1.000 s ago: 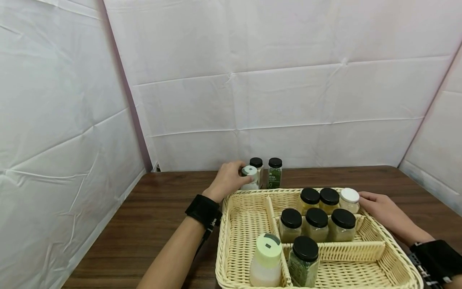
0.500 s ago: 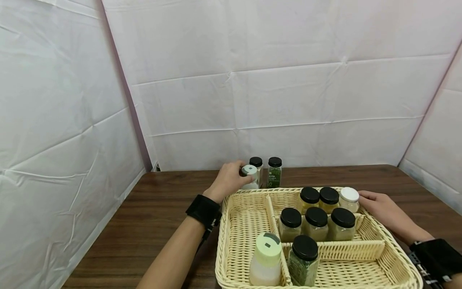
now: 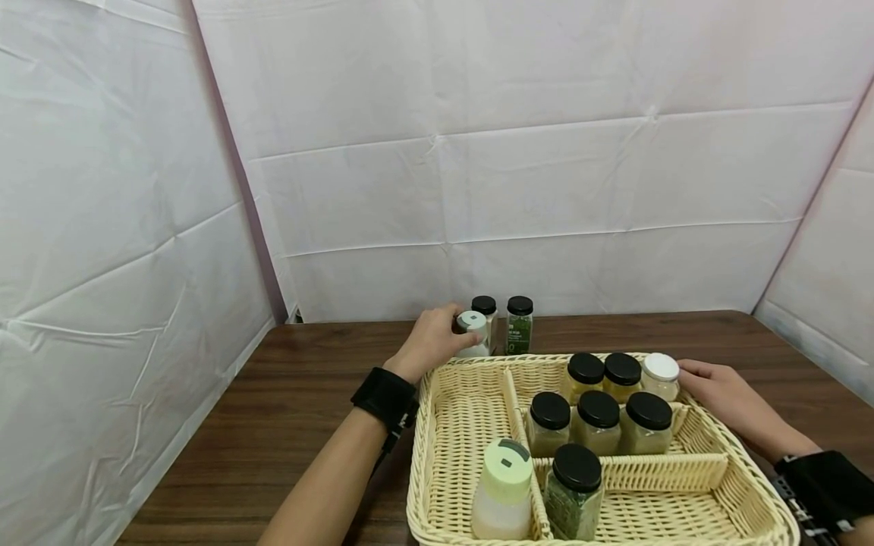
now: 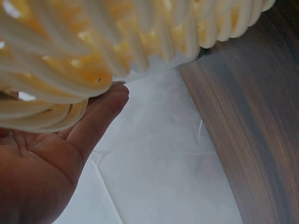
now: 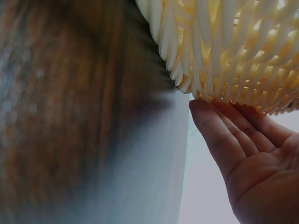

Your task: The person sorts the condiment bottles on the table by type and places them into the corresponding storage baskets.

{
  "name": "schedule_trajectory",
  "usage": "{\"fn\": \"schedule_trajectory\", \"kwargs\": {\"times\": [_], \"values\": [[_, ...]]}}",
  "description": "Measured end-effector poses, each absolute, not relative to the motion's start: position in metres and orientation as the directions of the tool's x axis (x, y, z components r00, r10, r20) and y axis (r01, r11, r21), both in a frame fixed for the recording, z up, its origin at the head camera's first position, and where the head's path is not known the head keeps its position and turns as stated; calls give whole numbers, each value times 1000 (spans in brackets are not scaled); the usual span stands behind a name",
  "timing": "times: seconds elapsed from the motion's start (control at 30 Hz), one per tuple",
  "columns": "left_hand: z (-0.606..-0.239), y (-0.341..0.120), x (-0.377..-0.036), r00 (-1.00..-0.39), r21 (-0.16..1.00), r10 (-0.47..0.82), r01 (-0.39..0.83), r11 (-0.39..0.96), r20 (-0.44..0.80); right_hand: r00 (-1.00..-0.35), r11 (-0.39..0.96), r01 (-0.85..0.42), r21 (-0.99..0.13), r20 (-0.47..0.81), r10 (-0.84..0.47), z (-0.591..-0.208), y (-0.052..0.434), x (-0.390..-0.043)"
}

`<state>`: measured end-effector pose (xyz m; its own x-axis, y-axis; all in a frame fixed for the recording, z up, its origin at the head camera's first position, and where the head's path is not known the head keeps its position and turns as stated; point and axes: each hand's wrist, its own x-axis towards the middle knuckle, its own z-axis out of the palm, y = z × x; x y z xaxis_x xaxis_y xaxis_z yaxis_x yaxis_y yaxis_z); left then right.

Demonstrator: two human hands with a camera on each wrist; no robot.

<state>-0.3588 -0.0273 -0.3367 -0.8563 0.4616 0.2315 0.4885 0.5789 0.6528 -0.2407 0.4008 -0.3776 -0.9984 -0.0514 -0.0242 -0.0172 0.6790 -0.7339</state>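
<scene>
Nothing has moved; our left hand (image 3: 432, 339) still grips the white-capped jar (image 3: 473, 334) behind the basket (image 3: 437, 425); our right hand (image 3: 717, 390) rests flat against it.

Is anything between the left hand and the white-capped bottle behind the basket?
Nothing visible. The left hand is already curled round the small white-capped bottle on the brown wooden table, just behind the cream wicker basket's back rim. Two black-capped jars stand beyond it.
</scene>
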Motion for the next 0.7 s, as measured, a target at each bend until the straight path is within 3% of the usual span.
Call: {"fn": "schedule_trajectory", "kwargs": {"times": [0.7], "values": [[-340, -33, -358, -856, 692, 455, 484, 536, 246, -996, 660, -3, -751, -58, -70, -379, 400, -242]]}}
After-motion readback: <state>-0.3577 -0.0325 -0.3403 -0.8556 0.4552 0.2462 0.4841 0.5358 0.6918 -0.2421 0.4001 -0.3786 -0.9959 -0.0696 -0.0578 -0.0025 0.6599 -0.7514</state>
